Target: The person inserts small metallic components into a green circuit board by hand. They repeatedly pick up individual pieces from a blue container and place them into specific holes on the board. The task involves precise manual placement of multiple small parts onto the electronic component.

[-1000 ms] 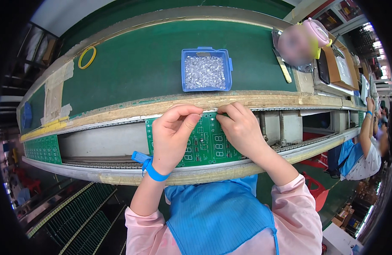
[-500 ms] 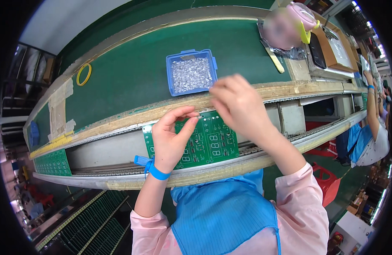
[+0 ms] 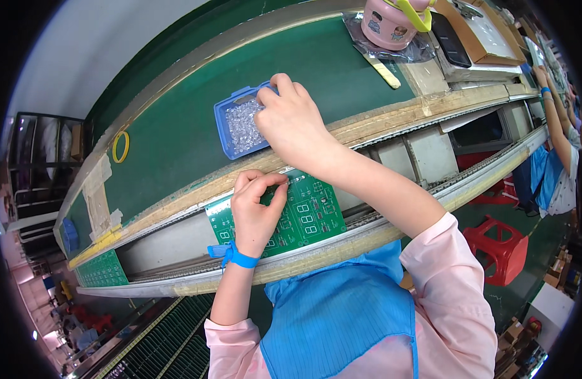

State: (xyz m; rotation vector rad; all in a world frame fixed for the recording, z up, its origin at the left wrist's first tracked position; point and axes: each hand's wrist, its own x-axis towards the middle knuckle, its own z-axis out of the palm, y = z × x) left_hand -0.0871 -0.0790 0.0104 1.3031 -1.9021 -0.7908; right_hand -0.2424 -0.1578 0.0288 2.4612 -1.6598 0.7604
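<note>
My left hand [image 3: 256, 205] is closed in a pinch, thumb and forefinger meeting at the far edge of a green circuit board [image 3: 313, 218]. Whatever lies between those fingertips is too small to make out. The board rests across the rails, with white digit outlines printed on it, and part of it is covered by this hand. Farther off, my right hand [image 3: 291, 120] is at the right side of a blue plastic tray [image 3: 226, 136]. Its fingers are curled and their tips partly hidden. Small clear parts [image 3: 241, 126] fill the tray.
A yellow ring [image 3: 120, 146] lies on the green bench top [image 3: 171, 126]. At the far right are a pink bottle [image 3: 389, 28], a flat stick [image 3: 385, 72], a phone [image 3: 450, 41] and a cardboard box [image 3: 483, 38]. Another board [image 3: 104, 270] sits on the rails at left. A co-worker's arm [image 3: 556, 120] shows at right.
My right hand has gone from beside the board's far edge to the tray's right side. My left hand keeps its pinch at the board. The whole view has turned somewhat.
</note>
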